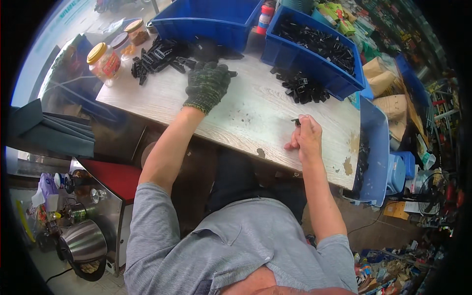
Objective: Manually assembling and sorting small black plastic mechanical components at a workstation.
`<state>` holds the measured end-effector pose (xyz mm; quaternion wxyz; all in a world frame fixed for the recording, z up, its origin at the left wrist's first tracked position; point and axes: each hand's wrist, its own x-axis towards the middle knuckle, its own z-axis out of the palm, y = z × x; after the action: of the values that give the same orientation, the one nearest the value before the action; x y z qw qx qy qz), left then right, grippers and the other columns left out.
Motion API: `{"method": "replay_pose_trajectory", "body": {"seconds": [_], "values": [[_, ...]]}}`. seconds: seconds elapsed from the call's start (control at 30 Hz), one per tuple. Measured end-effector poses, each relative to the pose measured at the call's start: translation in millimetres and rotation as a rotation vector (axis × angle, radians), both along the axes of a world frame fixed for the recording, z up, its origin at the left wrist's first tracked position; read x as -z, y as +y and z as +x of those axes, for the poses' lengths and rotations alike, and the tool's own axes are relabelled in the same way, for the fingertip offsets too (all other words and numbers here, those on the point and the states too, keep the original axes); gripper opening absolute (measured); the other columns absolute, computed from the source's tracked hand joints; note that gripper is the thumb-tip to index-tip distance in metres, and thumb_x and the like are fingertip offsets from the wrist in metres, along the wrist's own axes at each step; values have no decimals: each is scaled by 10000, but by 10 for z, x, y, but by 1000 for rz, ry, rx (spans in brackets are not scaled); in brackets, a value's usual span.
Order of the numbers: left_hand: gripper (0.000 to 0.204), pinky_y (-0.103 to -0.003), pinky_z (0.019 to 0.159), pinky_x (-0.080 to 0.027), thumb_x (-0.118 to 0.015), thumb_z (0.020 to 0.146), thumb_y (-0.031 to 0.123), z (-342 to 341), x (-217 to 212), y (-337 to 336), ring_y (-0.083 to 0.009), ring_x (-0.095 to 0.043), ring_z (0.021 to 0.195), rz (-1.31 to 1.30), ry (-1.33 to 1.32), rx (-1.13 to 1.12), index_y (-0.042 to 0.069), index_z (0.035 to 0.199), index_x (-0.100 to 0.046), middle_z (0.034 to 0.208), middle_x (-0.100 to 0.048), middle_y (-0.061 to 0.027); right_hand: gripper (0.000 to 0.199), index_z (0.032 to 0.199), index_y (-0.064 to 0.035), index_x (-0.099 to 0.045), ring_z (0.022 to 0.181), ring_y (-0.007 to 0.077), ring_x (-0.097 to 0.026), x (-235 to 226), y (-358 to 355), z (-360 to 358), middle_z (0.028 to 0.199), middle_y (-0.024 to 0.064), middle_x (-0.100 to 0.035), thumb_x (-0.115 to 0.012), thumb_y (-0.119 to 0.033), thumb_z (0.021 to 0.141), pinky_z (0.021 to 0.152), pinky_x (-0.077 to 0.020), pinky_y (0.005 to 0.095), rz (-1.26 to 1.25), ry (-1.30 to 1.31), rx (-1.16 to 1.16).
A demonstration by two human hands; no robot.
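My left hand [207,86], in a dark green knitted glove, reaches to the near side of a loose pile of black plastic parts [160,55]. Its fingers curl down, and a black plastic part [232,74] sticks out beside them; the fingertips are hidden. Bare, my right hand [309,136] hovers above the table's front right area. Between thumb and forefinger it pinches a small black plastic clip [296,121], its exact shape too small to make out. A second heap of small black clips [306,89] lies beyond that hand.
Along the back of the pale wooden table [241,118] stand a blue bin [201,29] and another blue bin [307,66] full of black parts. Lidded jars [104,64] stand at the left end. A light blue tub [374,152] sits against the right edge.
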<state>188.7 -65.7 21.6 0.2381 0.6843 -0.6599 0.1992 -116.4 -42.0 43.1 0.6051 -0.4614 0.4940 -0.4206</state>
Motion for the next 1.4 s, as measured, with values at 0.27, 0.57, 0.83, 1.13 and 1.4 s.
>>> {"method": "replay_pose_trajectory", "body": {"seconds": [0.27, 0.57, 0.83, 1.13, 1.4], "values": [[245, -513, 871, -465, -563, 905, 329, 50, -46, -156, -367, -616, 969, 331, 88, -181, 134, 900, -712, 927, -692, -117, 287, 825, -72, -507, 408, 101, -382, 6, -2, 5, 503, -12, -337, -497, -315, 977, 363, -494, 341, -30, -58, 7], [191, -466, 789, -508, -654, 852, 232, -414, -238, 286, -310, -658, 908, 181, -5, -54, 96, 972, -713, 977, -714, -93, 295, 809, -82, -486, 416, 100, -367, -25, 52, 17, 522, -10, -342, -457, -316, 985, 383, -505, 352, -11, -129, 83], [175, -419, 793, -532, -609, 927, 186, -1357, 2, 672, -337, -665, 893, -44, 917, 587, 56, 1017, -685, 975, -694, -156, 344, 764, -66, -462, 445, 132, -374, -68, 80, 34, 531, 1, -330, -425, -328, 982, 428, -522, 367, 25, -178, 230], [220, -386, 786, -521, -590, 966, 128, -1811, -64, 625, -322, -669, 898, 105, 1008, 496, 8, 1144, -641, 998, -688, -170, 320, 797, -61, -566, 489, 112, -437, -26, 109, 15, 655, -5, -467, -459, -302, 978, 427, -382, 283, -97, -124, 250], [275, -435, 808, -494, -533, 980, 157, -2016, 172, 562, -360, -640, 952, -188, 655, 390, 10, 1206, -586, 1114, -652, -196, 300, 746, -68, -492, 603, 53, -389, 55, 139, -9, 644, -49, -404, -496, -241, 991, 538, -330, 255, -230, 4, 287]]}}
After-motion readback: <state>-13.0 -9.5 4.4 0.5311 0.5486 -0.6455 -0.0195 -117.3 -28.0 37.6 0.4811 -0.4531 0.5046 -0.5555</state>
